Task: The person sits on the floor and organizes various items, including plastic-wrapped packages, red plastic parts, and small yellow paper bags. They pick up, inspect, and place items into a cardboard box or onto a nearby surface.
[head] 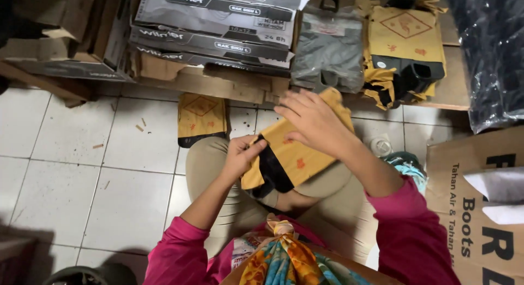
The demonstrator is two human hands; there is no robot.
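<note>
Over her lap, left hand (240,157) pinches the yellow packet (297,148), right hand (314,121) rests flat on it; its black insert (273,173) might slide out.

- Bare white floor tiles (71,170) are seen left of the seated person's knees, scattered only with small scraps.
- Ahead, passage is blocked by stacked grey boxes (218,28) on cardboard and by plastic-wrapped packs (327,50).
- A yellow packet (202,118) lies on the floor just beyond the left knee.
- The right side is closed off by a brown carton (480,208).
</note>
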